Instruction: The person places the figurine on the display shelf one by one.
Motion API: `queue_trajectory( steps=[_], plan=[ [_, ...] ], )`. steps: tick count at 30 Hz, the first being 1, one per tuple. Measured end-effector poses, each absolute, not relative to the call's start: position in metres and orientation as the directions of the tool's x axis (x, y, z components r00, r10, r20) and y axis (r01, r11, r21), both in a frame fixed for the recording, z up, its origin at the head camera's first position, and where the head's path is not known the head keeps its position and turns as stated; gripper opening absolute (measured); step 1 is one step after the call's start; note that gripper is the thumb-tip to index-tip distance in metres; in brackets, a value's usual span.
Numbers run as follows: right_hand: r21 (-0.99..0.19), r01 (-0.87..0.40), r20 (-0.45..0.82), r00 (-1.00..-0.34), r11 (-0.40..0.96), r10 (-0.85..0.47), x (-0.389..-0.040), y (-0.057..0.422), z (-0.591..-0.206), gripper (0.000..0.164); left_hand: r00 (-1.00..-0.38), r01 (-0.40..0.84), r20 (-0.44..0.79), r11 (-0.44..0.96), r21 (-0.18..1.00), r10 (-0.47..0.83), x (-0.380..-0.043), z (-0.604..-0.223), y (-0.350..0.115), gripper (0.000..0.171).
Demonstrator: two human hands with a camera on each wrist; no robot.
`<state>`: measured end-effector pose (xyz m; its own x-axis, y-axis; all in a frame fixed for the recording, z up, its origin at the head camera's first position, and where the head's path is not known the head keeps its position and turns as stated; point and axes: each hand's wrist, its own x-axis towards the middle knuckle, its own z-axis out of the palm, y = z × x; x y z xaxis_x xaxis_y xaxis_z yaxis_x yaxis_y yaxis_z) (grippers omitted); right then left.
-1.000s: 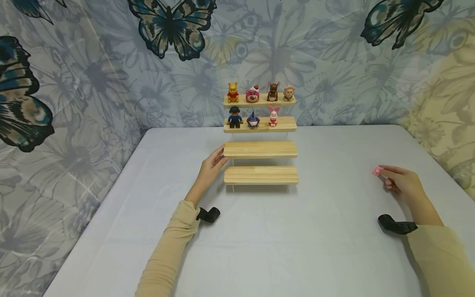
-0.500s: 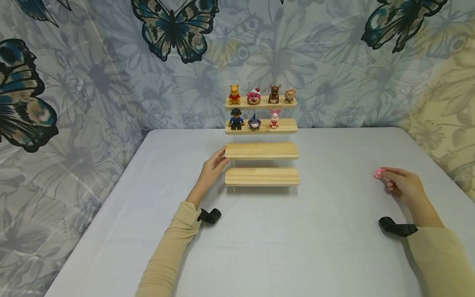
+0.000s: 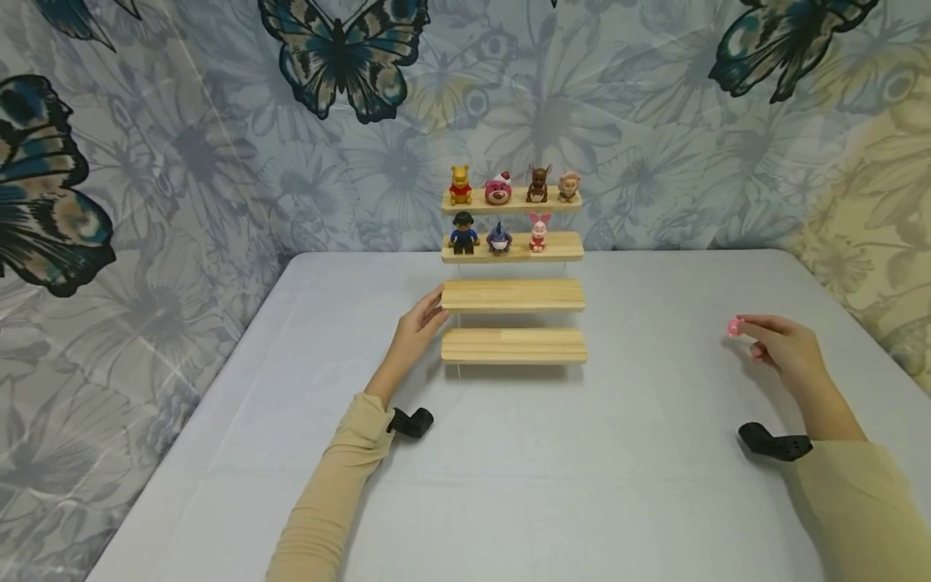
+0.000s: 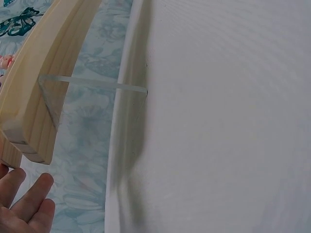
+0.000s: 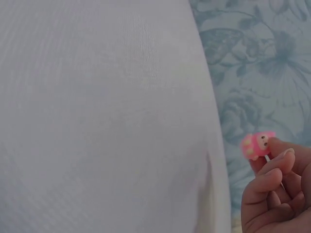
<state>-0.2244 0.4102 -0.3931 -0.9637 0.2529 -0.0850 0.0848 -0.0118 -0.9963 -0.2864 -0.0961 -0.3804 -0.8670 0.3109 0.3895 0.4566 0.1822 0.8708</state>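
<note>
My left hand [image 3: 416,330] is at the left end of the third tier of a stepped wooden display shelf [image 3: 512,296], gripping the board's end between thumb and fingers. In the left wrist view the fingertips of the left hand [image 4: 29,206] meet the end of a wooden board [image 4: 9,154]. Off to the right, my right hand [image 3: 789,352] pinches a small pink figurine [image 3: 734,326] above the table. The right wrist view shows the pink figurine [image 5: 257,145] tilted sideways between thumb and fingertips, its face partly visible, with the other fingers curled.
The top tier carries several figurines, among them a yellow bear [image 3: 460,186]. On the second tier stand a doll in blue [image 3: 463,234], a blue-grey donkey [image 3: 499,238] and a pink piglet [image 3: 538,233]. A white cloth covers the table [image 3: 640,485]; patterned fabric hangs behind.
My right hand has lifted slightly up and left with the pink figurine, which has turned a little. The left hand keeps its place at the shelf.
</note>
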Motion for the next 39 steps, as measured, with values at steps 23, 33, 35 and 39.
queue_trajectory(
  steps=[23,33,35,39],
  plan=[
    [-0.988,0.003,-0.035,-0.977,-0.152,0.209,-0.248,0.4,-0.397,0.008,-0.868,0.452,0.385,0.178,0.874,0.313,-0.286,-0.381,-0.095,0.047],
    [-0.978,-0.054,0.019,-0.985,-0.201,0.173,-0.269,0.388,-0.397,0.013,-0.867,0.453,0.386,0.174,0.874,0.317,-0.285,-0.381,-0.096,0.046],
    [-0.972,-0.05,0.011,-0.986,-0.23,0.167,-0.261,0.37,-0.38,0.011,-0.866,0.457,0.39,0.179,0.871,0.313,-0.285,-0.381,-0.096,0.046],
    [-0.963,-0.068,0.021,-0.984,-0.261,0.178,-0.251,0.345,-0.358,0.01,-0.862,0.467,0.397,0.192,0.863,0.314,-0.285,-0.381,-0.095,0.046]
  ],
)
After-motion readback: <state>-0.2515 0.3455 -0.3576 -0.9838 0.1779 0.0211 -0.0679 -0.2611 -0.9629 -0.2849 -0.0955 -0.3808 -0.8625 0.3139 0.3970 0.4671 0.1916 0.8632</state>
